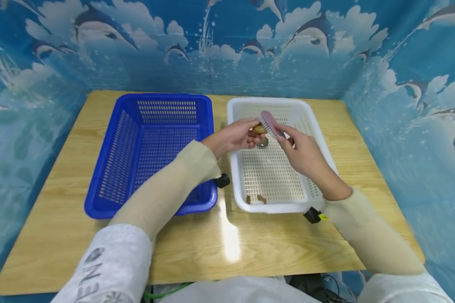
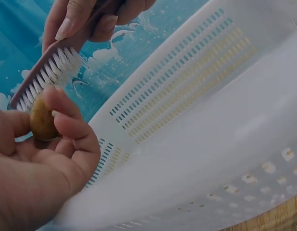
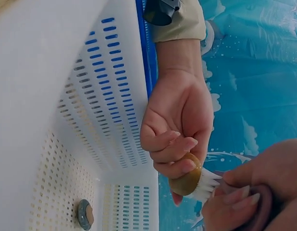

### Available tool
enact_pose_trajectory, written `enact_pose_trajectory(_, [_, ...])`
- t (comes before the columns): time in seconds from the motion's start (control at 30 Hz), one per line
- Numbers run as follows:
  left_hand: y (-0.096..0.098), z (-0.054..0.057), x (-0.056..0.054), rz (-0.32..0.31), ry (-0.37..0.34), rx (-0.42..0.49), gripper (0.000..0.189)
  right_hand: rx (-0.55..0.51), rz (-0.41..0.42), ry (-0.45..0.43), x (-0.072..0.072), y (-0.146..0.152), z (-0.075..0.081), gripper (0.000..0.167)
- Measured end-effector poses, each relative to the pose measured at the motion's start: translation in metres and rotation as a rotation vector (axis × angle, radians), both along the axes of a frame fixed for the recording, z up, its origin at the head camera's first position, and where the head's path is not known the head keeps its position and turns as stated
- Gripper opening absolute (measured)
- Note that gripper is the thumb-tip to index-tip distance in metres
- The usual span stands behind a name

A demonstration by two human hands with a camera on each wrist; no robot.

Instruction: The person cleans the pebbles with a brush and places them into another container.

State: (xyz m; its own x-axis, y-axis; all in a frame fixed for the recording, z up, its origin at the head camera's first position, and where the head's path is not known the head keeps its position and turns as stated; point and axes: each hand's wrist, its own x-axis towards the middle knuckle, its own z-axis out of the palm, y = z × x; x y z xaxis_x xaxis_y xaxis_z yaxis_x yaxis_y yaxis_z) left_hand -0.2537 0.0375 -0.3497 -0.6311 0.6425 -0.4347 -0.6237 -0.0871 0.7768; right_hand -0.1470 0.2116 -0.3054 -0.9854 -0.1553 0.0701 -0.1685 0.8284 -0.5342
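My left hand pinches a small, smooth yellow-brown oval thing, like a pebble, between thumb and fingers over the white basket. Fingers and thumb of my right hand grip a mauve scrub brush by its handle. White bristles face the oval thing, and in the right wrist view they press up against its side. Below the hands, a round dark grey piece with a brown patch lies on the basket floor.
To the left stands a deep blue basket with slotted walls. Small brown scraps lie at the white basket's near end. Both baskets rest on a wooden table. A dolphin-print curtain hangs behind and at the sides.
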Motion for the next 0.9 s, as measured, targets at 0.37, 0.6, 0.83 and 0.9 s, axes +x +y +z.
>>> enact_pose_trajectory(0.37, [-0.002,-0.007,-0.001,-0.115,0.096,0.074,0.018,0.026,-0.047,-0.022,-0.004,0.007,-0.001,0.043])
enact_pose_trajectory(0.6, [-0.002,-0.009,0.0,-0.185,0.192,0.022,0.021,0.016,-0.058,-0.015,-0.002,0.006,0.003,0.044])
enact_pose_trajectory(0.83, [-0.002,-0.009,0.002,-0.195,0.239,-0.012,0.028,-0.002,-0.057,0.006,0.004,0.003,0.001,0.043])
enact_pose_trajectory(0.9, [-0.002,-0.009,0.003,-0.206,0.25,-0.018,0.03,-0.003,-0.052,0.011,0.006,0.002,0.0,0.043])
